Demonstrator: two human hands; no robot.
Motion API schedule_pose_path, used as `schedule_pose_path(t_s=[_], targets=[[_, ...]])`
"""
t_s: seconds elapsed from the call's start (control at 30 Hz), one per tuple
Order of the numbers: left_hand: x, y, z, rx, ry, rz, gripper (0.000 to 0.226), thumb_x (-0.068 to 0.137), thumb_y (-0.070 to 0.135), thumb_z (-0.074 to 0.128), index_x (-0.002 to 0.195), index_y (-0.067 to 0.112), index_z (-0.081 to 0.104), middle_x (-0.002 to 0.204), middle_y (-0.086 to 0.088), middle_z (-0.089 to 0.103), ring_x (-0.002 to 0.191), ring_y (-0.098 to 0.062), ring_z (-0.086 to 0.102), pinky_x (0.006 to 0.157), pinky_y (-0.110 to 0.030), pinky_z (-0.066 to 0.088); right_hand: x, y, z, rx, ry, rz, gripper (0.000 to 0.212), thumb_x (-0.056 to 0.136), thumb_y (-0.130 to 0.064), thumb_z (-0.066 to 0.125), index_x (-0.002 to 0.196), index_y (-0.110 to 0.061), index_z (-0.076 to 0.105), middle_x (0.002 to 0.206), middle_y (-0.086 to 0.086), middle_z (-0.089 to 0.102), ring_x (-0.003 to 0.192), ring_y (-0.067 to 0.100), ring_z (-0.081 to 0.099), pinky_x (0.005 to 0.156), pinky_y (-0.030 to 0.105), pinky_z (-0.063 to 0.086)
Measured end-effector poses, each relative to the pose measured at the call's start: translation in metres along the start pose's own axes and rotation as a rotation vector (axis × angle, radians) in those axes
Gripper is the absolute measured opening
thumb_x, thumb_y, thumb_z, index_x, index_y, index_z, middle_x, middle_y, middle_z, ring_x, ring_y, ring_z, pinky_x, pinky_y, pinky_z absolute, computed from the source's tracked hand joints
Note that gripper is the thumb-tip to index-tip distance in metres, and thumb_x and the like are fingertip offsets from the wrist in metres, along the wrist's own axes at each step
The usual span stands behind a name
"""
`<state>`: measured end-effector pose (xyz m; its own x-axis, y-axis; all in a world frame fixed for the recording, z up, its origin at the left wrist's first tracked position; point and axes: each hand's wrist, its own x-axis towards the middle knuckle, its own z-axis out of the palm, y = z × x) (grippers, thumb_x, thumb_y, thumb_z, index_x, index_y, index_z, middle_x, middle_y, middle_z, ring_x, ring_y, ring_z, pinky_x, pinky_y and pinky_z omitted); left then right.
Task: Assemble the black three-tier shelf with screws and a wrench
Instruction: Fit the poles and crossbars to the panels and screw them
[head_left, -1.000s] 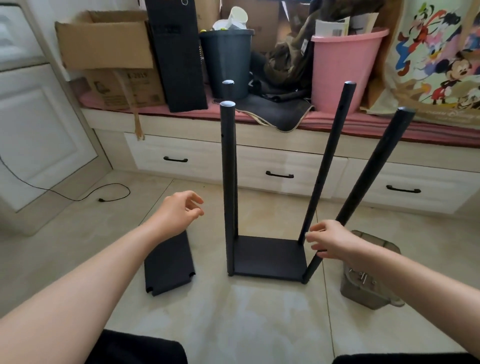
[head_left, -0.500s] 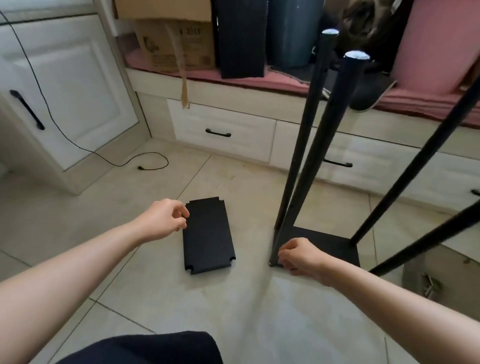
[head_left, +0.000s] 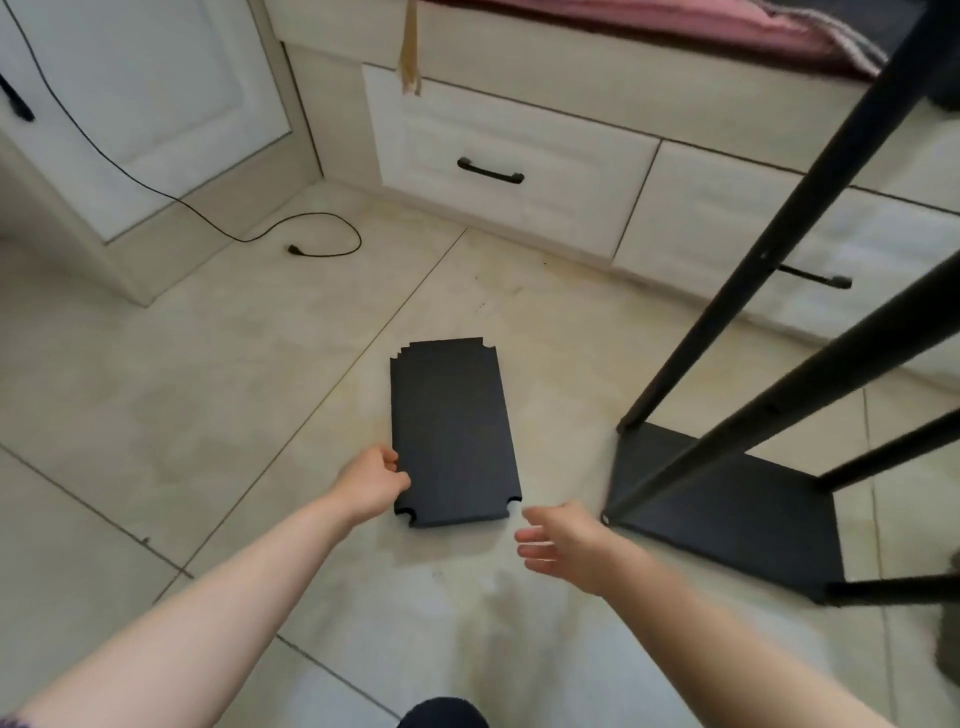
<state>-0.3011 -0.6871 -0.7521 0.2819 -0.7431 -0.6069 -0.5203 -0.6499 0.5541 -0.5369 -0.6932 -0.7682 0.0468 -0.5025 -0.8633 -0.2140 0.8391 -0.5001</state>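
Lying flat on the tiled floor (head_left: 218, 415), left of the frame: loose shelf panel (head_left: 453, 431), possibly more than one stacked, not yet fitted. Standing to its right: bottom shelf (head_left: 727, 509) already carrying upright black poles (head_left: 769, 249), so roughly the first tier looking done, upper tiers remaining; no screws or wrench showing here. Reaching forward and touching the panel's near left edge: left hand (head_left: 371, 486), fingers curling at the edge, grip itself hard to confirm. Hovering just beside the near right corner, not touching: right hand (head_left: 563, 545), fingers spread and relaxed, blurred.
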Motion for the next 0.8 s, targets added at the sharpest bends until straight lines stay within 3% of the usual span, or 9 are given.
schedule_pose_path(t_s=[0.1,0.17,0.23,0.27,0.33,0.43,0.53,0.7,0.8], targets=[[0.01,-0.008,0.017,-0.098,-0.009,-0.077,0.04,0.093,0.011,0.061,0.131,0.005,0.05,0.121,-0.014,0.058,0.118,-0.035,0.058,0.102,-0.044,0.05,0.021,0.003,0.014,0.141,-0.031,0.065,0.023,0.099,-0.017,0.056,0.113,0.001,0.052,0.131,0.027,0.055,0.122,0.042,0.057,0.099,0.046,0.051],[0.016,-0.012,0.025,-0.159,0.006,-0.112,0.042,0.093,0.01,0.061,0.134,0.005,0.049,0.126,-0.015,0.057,0.121,-0.037,0.057,0.102,-0.046,0.05,0.03,0.004,0.023,0.239,-0.05,0.101,0.032,0.099,-0.015,0.056,0.122,0.007,0.049,0.129,0.033,0.056,0.111,0.046,0.062,0.094,0.044,0.053],[0.02,-0.013,0.03,-0.23,0.034,-0.153,0.04,0.093,0.01,0.061,0.132,0.004,0.053,0.131,-0.017,0.058,0.119,-0.035,0.057,0.104,-0.046,0.049,0.036,0.004,0.031,0.305,-0.05,0.11,0.025,0.099,-0.014,0.058,0.115,0.003,0.049,0.114,0.028,0.056,0.081,0.036,0.064,0.078,0.041,0.053],[0.02,-0.014,0.033,-0.266,0.044,-0.177,0.032,0.093,0.008,0.061,0.125,0.005,0.057,0.127,-0.016,0.06,0.114,-0.033,0.058,0.103,-0.045,0.05,0.039,0.004,0.034,0.323,-0.035,0.113,0.022,0.099,-0.013,0.058,0.113,0.0,0.049,0.113,0.025,0.055,0.076,0.032,0.063,0.076,0.041,0.053],[0.02,-0.015,0.037,-0.327,0.044,-0.214,0.037,0.093,0.006,0.061,0.129,0.004,0.056,0.122,-0.013,0.059,0.11,-0.03,0.056,0.103,-0.041,0.049,0.044,0.007,0.037,0.349,-0.008,0.117,0.021,0.098,-0.013,0.059,0.111,0.0,0.049,0.115,0.025,0.057,0.075,0.03,0.064,0.077,0.042,0.054],[0.022,-0.015,0.042,-0.397,0.061,-0.248,0.058,0.094,0.006,0.061,0.148,0.002,0.041,0.14,-0.016,0.052,0.126,-0.033,0.052,0.109,-0.043,0.044,0.046,0.008,0.036,0.371,-0.006,0.122,0.023,0.096,-0.015,0.063,0.107,-0.001,0.049,0.109,0.022,0.06,0.08,0.032,0.067,0.08,0.045,0.056],[0.022,-0.011,0.044,-0.475,0.075,-0.282,0.053,0.094,0.006,0.06,0.145,0.006,0.046,0.14,-0.016,0.053,0.124,-0.033,0.053,0.107,-0.042,0.045,0.046,0.007,0.033,0.387,0.0,0.099,0.024,0.093,-0.017,0.068,0.102,0.001,0.055,0.103,0.021,0.065,0.083,0.035,0.068,0.089,0.049,0.056],[0.022,0.0,0.052,-0.615,0.121,-0.297,0.048,0.095,0.007,0.062,0.14,0.005,0.049,0.132,-0.014,0.053,0.112,-0.031,0.051,0.101,-0.041,0.048,0.044,0.005,0.03,0.429,0.019,0.046,0.022,0.093,-0.019,0.068,0.097,-0.001,0.056,0.102,0.018,0.069,0.093,0.033,0.071,0.076,0.045,0.057],[0.022,0.004,0.053,-0.675,0.116,-0.31,0.043,0.095,0.01,0.066,0.135,0.005,0.05,0.129,-0.013,0.053,0.111,-0.029,0.051,0.094,-0.039,0.05,0.043,0.004,0.031,0.463,-0.01,0.016,0.015,0.095,-0.015,0.064,0.096,-0.002,0.058,0.096,0.015,0.07,0.091,0.028,0.072,0.082,0.045,0.056]])
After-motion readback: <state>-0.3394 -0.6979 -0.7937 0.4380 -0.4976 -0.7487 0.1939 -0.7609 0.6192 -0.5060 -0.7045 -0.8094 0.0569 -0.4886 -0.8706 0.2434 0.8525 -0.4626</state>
